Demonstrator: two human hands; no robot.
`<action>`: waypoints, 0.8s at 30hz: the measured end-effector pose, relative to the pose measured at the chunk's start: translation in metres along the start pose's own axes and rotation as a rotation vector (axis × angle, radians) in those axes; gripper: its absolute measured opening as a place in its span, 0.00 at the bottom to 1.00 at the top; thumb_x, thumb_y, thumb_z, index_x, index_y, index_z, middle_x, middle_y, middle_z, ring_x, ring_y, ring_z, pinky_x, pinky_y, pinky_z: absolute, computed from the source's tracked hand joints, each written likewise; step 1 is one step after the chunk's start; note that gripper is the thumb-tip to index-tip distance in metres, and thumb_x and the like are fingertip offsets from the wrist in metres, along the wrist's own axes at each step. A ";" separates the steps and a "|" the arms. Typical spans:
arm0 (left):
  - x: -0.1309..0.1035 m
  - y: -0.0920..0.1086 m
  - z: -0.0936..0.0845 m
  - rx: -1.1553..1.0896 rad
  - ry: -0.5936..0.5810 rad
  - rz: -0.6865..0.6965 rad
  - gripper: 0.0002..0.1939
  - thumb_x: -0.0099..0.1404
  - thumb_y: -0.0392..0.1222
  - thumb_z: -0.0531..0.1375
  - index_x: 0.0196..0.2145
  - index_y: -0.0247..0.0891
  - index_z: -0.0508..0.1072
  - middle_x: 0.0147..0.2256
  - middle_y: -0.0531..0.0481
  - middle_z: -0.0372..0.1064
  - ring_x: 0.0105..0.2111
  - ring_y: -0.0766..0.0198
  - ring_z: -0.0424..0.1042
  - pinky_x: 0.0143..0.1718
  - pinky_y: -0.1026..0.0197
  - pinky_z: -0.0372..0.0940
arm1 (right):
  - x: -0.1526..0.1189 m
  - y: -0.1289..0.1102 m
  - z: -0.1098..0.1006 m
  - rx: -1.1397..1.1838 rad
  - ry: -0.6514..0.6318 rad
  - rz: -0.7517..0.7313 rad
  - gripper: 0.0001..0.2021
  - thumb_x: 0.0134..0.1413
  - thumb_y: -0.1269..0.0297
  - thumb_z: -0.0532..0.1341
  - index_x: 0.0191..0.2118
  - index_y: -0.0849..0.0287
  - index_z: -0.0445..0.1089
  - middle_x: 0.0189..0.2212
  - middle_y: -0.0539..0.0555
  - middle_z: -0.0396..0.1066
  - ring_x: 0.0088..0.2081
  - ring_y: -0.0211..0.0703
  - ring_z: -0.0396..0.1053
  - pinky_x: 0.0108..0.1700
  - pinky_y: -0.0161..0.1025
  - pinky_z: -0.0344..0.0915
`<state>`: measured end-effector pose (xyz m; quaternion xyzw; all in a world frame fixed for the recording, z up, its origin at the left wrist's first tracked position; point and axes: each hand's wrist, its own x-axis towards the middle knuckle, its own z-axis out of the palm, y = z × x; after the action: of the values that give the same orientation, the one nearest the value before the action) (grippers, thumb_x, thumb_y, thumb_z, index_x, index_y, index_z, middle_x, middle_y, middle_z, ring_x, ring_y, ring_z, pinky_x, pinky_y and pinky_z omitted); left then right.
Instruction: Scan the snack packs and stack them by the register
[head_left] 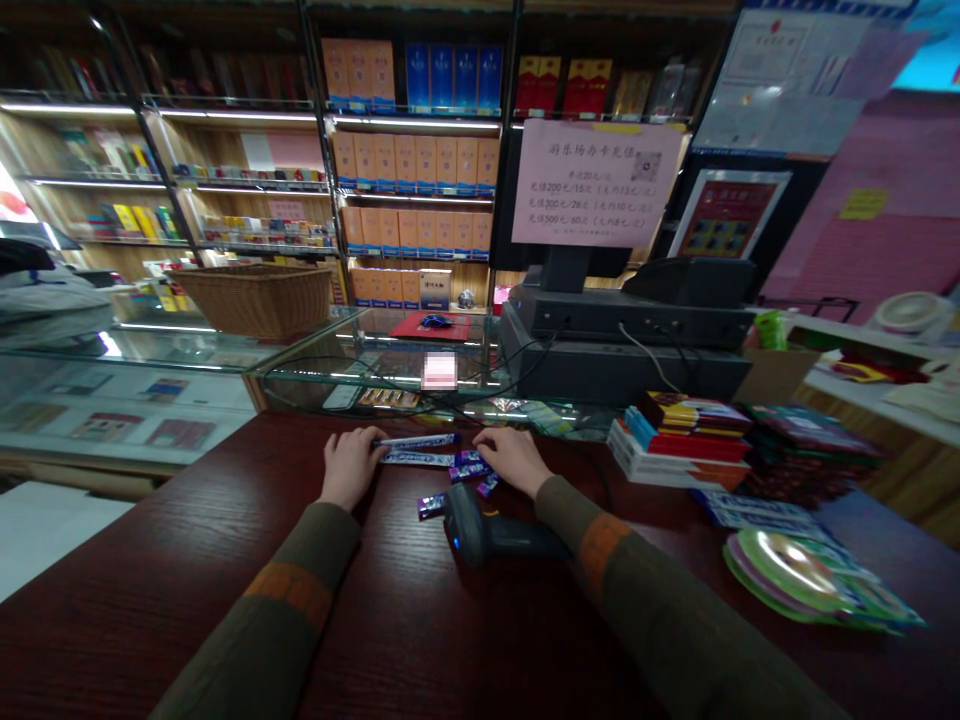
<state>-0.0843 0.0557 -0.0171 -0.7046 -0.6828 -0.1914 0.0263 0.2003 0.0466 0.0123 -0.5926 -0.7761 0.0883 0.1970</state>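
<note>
My left hand (350,467) is closed at the left ends of long blue-and-white packets (420,459) lying on the dark wooden counter (315,640). Small purple packets (469,468) lie just right of them, and my right hand (514,458) reaches their upper right side with its fingers curled; what its fingertips hold, if anything, is too small to tell. Another purple packet (431,506) rests nearer to me. Beside it is a black handheld scanner (487,530) with a small blue light, close to my right forearm.
Stacked boxes (679,440) and green packages (802,580) sit on the right. Behind the counter stand a glass case (360,350), a wicker basket (262,298) and a black register (622,345) bearing a pink sign (592,185). Cables cross the glass.
</note>
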 end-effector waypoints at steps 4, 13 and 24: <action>0.002 0.002 -0.001 -0.069 0.048 -0.001 0.10 0.70 0.46 0.55 0.43 0.47 0.75 0.45 0.49 0.77 0.53 0.52 0.69 0.66 0.33 0.41 | -0.001 0.002 0.001 0.021 0.019 0.018 0.12 0.62 0.62 0.56 0.46 0.50 0.76 0.46 0.49 0.80 0.51 0.47 0.73 0.54 0.44 0.59; 0.003 0.014 0.003 -0.329 0.053 0.145 0.09 0.67 0.48 0.58 0.41 0.49 0.76 0.43 0.51 0.78 0.52 0.52 0.69 0.65 0.30 0.38 | -0.001 0.020 0.005 0.326 0.194 0.038 0.17 0.57 0.63 0.62 0.53 0.51 0.72 0.43 0.50 0.80 0.47 0.47 0.76 0.52 0.42 0.65; -0.004 0.040 0.010 -0.489 0.053 0.214 0.13 0.65 0.47 0.59 0.48 0.48 0.71 0.45 0.53 0.77 0.46 0.57 0.74 0.66 0.32 0.39 | -0.021 0.045 0.002 0.676 0.253 -0.006 0.11 0.54 0.55 0.61 0.32 0.56 0.75 0.29 0.51 0.78 0.34 0.46 0.74 0.39 0.39 0.67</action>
<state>-0.0431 0.0526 -0.0184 -0.7530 -0.5368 -0.3651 -0.1070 0.2441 0.0400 -0.0102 -0.4978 -0.6742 0.2655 0.4766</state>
